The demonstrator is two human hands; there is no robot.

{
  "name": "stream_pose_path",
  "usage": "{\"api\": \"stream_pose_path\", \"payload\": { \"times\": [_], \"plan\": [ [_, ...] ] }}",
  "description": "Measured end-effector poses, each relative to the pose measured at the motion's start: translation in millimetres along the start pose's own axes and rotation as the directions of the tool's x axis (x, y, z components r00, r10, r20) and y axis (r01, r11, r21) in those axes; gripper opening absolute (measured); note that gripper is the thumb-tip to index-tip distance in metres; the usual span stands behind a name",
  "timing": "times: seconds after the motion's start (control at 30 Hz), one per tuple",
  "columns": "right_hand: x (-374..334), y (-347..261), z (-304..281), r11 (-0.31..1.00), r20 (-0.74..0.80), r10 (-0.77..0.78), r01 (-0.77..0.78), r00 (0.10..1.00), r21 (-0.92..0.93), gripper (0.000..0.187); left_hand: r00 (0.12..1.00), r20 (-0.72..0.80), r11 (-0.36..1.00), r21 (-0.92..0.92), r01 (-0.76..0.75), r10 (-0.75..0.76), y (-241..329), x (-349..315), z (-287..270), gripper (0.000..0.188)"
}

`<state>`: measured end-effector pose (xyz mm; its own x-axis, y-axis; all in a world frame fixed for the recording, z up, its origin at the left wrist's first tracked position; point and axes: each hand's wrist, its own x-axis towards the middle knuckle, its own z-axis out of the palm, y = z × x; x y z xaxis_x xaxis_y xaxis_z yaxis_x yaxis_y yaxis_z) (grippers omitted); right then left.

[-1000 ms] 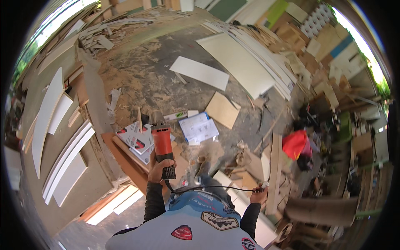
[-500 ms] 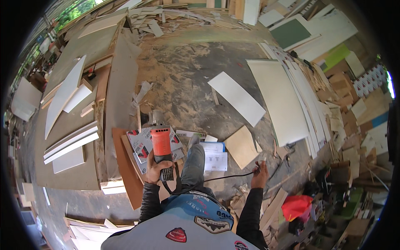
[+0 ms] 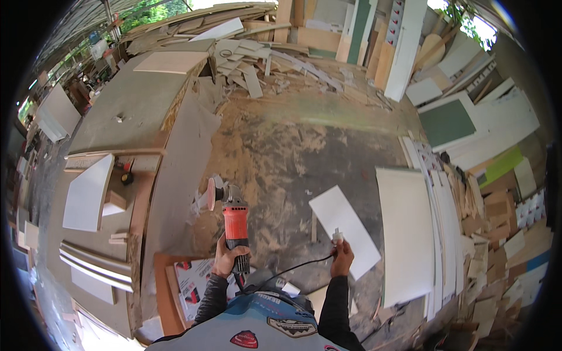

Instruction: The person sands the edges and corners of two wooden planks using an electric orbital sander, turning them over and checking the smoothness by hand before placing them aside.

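My left hand (image 3: 223, 258) is wrapped round the black rear grip of a red angle grinder (image 3: 236, 221). The tool stands nearly upright, its grey metal head at the top and a pinkish round disc (image 3: 212, 194) facing left. From the grinder's lower end a black cord (image 3: 298, 267) runs across in front of my body to my right hand (image 3: 342, 260). There my fingers pinch a pale plug (image 3: 337, 235), its prongs pointing up and away from me. Behind the plug, a white rectangular panel (image 3: 345, 225) lies on the floor.
A long workbench (image 3: 126, 126) on the left carries cut white panels (image 3: 88, 196) and strips. White boards (image 3: 404, 234) lie along the right side. Wood offcuts (image 3: 249, 64) are heaped at the back, and sawdust covers parts of the dark floor (image 3: 287, 158).
My view has tipped up and shows more of the far area. The grinder's disc now shows at the left of its head. My right hand has come inward and raised the plug.
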<state>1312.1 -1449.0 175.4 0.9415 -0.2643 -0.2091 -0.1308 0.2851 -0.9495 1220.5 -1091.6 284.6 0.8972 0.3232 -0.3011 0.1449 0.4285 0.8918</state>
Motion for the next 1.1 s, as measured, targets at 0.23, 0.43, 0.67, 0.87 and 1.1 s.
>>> {"api": "stream_pose_path", "payload": {
  "times": [0.23,0.43,0.67,0.87,1.1],
  "plan": [
    [151,-18,58,0.998,0.051,0.059,-0.06,0.997,0.02,0.036,0.999,0.007,0.998,-0.043,-0.047,0.047,48,134,62,0.067],
    [319,-16,128,0.998,0.189,0.052,-0.055,0.981,0.013,0.035,0.983,-0.073,0.981,-0.085,-0.173,0.168,68,279,94,0.067],
    [524,-23,273,0.991,0.368,0.13,-0.129,0.921,-0.026,0.037,0.924,-0.3,0.965,-0.033,-0.259,0.237,114,428,137,0.06],
    [654,-26,452,0.982,0.581,0.149,-0.052,0.8,-0.18,0.036,0.84,-0.434,0.937,0.029,-0.348,0.326,154,523,130,0.066],
    [744,30,676,0.976,0.646,0.128,0.02,0.753,-0.216,0.029,0.757,-0.572,0.923,0.004,-0.384,0.317,204,672,64,0.081]
  ]
}}
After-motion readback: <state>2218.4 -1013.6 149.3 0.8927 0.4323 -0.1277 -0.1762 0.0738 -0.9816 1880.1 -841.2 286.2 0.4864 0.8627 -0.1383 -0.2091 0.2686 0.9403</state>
